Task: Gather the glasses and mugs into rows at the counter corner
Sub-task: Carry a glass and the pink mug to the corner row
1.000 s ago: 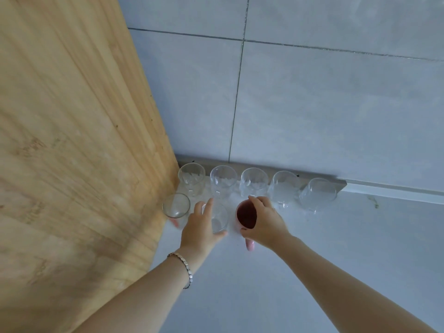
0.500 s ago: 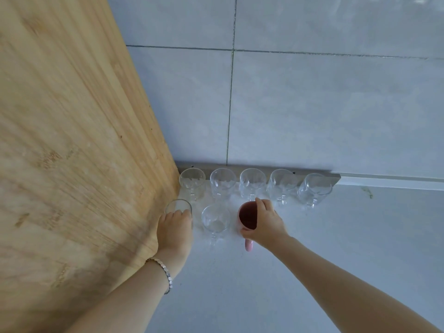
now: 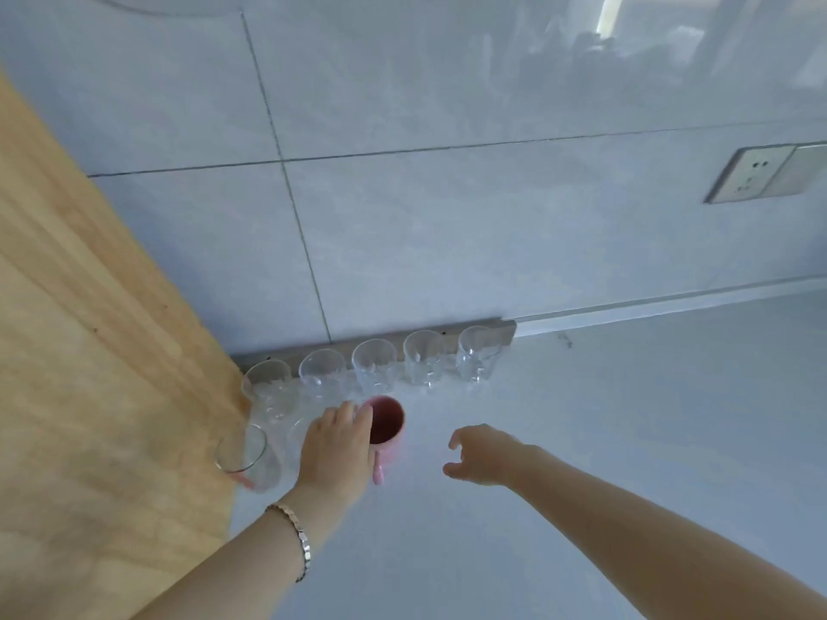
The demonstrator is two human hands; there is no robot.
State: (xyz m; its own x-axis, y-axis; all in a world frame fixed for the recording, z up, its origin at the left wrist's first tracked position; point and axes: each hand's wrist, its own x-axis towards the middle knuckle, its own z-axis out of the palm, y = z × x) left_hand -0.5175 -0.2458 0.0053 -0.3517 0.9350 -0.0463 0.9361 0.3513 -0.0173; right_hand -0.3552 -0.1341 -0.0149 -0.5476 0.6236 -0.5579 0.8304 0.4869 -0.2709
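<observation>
Glasses (image 3: 375, 365) stand in a row of five along the wall, at the tabletop (image 3: 581, 440) corner.
Pink mug (image 3: 385, 425) sits at 6 o'clock from that row. Left hand (image 3: 335, 449) lies flat, fingers touching the mug's rim at its 9 o'clock side. Right hand (image 3: 481, 454) hovers half open, holding nothing, at 3 o'clock from the mug. Another glass (image 3: 244, 456) stands by the wooden panel (image 3: 89, 373).

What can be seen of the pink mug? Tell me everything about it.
The pink mug stands upright on the white counter, just in front of the back row of clear glasses. It looks like glazed ceramic, pale pink outside, darker reddish inside, and seems empty. Its handle points toward the person. The left hand lies over its left side, fingers on the rim; the right hand hovers apart, open.
</observation>
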